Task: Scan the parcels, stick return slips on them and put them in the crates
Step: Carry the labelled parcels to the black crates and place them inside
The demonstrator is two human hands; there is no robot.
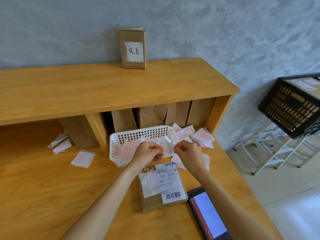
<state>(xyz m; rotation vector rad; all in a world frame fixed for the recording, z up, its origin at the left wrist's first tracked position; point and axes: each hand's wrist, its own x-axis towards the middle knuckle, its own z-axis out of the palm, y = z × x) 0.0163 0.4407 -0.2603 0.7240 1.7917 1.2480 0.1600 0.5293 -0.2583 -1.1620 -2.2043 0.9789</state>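
You work at a wooden desk against a grey wall, a black crate cut off at right. The slip's print is blurred. Your left hand and right hand both pinch one return slip above the white basket; the parcel lies below beside a phone.

phone at 5 o'clock: cut by bottom edge | black crate at 3 o'clock: cut by right edge | parcel label text: too small to read | return slip between the hands: blurred, print unreadable | brown packets under the shelf: tops hidden
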